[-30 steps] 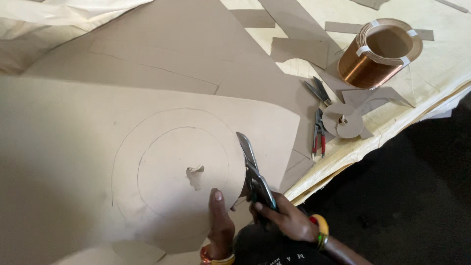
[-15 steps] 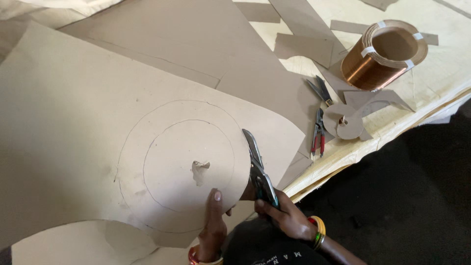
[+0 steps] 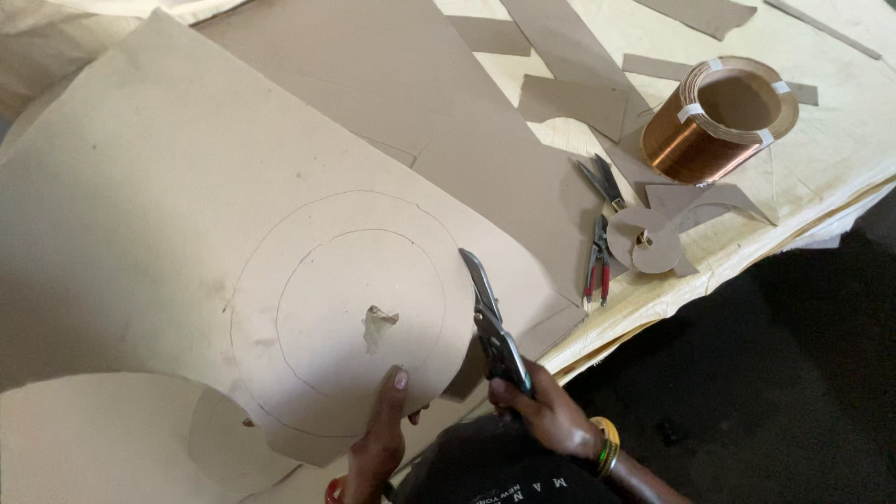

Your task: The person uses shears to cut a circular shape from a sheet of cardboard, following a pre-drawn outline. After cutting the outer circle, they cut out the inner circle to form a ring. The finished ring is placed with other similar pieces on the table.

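Observation:
A large brown cardboard sheet (image 3: 187,215) lies on the table, marked with two drawn circles around a small torn hole (image 3: 378,327). My left hand (image 3: 381,439) pinches the sheet's near edge, thumb on top just below the inner circle. My right hand (image 3: 546,415) grips the handles of metal shears (image 3: 490,322), whose blades point away from me along the outer circle's right side. The sheet's lower edge has been cut along the outer circle.
A coil of copper-coloured strip (image 3: 719,117) stands at the back right. Red-handled pliers (image 3: 595,261) and another small cutter (image 3: 602,182) lie beside cardboard offcuts (image 3: 653,238). More cardboard pieces (image 3: 569,103) cover the cloth-covered table; its edge (image 3: 747,261) drops to dark floor on the right.
The sheet and shears have shifted a little in view as the head moved. The shears sit slightly further along the outer circle's right side; both hands keep their hold.

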